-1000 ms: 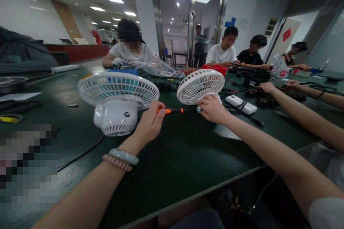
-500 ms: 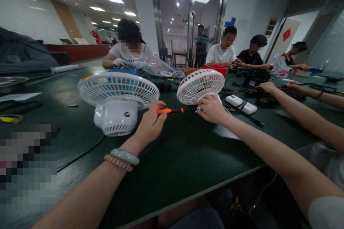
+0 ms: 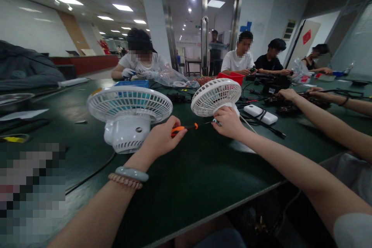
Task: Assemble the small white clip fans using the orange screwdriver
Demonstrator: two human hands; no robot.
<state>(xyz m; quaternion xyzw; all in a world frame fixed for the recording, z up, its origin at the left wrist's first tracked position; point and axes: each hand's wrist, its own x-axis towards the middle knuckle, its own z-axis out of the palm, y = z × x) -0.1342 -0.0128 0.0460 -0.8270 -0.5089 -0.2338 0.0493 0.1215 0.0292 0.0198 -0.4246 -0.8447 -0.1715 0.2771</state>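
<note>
My left hand [image 3: 161, 139] is closed round the orange handle of a small screwdriver [image 3: 186, 127], whose thin shaft points right. The tip meets a small blue-grey part [image 3: 215, 121] pinched in my right hand [image 3: 229, 122]. Directly behind my right hand stands a white desk fan [image 3: 215, 95], tilted, its grille facing up and left. A second white fan [image 3: 129, 113] lies grille-up on the dark green table [image 3: 197, 170], just left of my left hand. My left wrist wears a pale green bangle and a beaded bracelet.
A white power bank [image 3: 260, 114] with black cable lies right of the small fan. Another person's forearms [image 3: 319, 118] reach over the table at the right by dark parts. Several people sit at the far side near a red bin [image 3: 231, 77] and blue tray [image 3: 132, 83]. A cable [image 3: 90, 176] crosses front left.
The view has tilted up slightly, so everything sits a little lower. The screwdriver now slopes up to the right instead of lying level. Both hands keep their hold.
</note>
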